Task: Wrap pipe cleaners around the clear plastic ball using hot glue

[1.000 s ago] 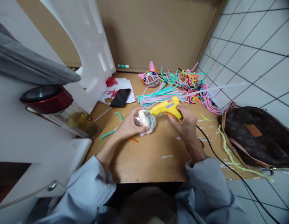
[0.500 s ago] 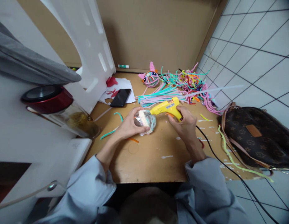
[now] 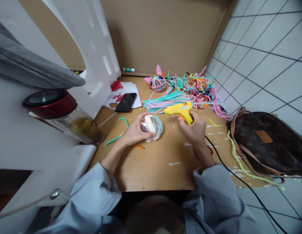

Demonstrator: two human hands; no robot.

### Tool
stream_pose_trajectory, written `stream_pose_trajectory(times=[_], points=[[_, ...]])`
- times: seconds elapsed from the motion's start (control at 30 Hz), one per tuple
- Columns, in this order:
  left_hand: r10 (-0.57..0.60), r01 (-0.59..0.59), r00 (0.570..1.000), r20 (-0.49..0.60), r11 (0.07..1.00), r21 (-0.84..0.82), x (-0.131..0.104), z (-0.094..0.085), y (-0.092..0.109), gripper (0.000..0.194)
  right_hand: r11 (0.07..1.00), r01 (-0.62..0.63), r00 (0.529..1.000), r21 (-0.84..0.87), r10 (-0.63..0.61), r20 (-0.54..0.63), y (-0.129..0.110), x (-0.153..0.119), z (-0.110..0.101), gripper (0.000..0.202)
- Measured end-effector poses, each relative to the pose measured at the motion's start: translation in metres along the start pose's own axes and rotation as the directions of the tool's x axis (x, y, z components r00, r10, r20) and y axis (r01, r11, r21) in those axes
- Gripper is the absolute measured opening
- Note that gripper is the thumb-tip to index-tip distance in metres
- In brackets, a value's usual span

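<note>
So, far left of the ball you've got a bottle [image 3: 64, 118] with a dark red and black lid and some yellowish-brown stuff [image 3: 81, 125] in the see-through part. Coming right, the phone [image 3: 125, 102] lies partly on the paper [image 3: 136, 99], behind the ball and to its left. Your left hand [image 3: 134, 131] is clamped on the ball [image 3: 156, 127], fingers over the clear side, with cream and teal strips round the rest. Can't tell if anything's inside it. It's over the middle of the tabletop [image 3: 153, 172].

The eared ball [image 3: 158, 83] and the stems [image 3: 163, 102] are behind it. Just right of your ball, your right hand [image 3: 195, 128] is closed round the glue gun [image 3: 177, 109], nozzle pointing at the ball but not touching. I'd call this a pause between dabs of glue; any more glue would call for a steady left hand and the nozzle back against the strips. Well right of the ball is the bag [image 3: 275, 146], and I can't see what's in it.
</note>
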State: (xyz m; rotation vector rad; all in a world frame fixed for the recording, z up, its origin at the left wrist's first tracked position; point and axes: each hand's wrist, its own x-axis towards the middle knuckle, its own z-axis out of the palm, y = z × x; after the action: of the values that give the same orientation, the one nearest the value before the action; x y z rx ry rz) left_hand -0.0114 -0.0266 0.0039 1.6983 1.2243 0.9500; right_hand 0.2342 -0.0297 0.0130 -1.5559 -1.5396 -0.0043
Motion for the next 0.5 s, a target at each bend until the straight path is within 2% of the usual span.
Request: stream_pose_trajectory(times=[0.17, 0.33, 0.5], points=[[0.011, -0.011, 1.000, -0.009, 1.000, -0.002, 0.000, 0.000, 0.001, 0.080, 0.977, -0.157, 0.981, -0.143, 0.171, 0.093, 0.018, 0.004, 0.006, 0.029], [0.006, -0.006, 1.000, 0.000, 1.000, 0.005, 0.000, 0.000, 0.000, 0.084, 0.933, -0.147, 0.957, -0.328, 0.218, 0.192, 0.036, 0.001, 0.018, 0.029], [0.006, -0.006, 1.000, 0.002, 1.000, 0.006, 0.000, 0.001, 0.000, 0.083, 0.879, -0.079, 0.938, -0.470, 0.226, 0.264, 0.041, -0.004, 0.026, 0.032]])
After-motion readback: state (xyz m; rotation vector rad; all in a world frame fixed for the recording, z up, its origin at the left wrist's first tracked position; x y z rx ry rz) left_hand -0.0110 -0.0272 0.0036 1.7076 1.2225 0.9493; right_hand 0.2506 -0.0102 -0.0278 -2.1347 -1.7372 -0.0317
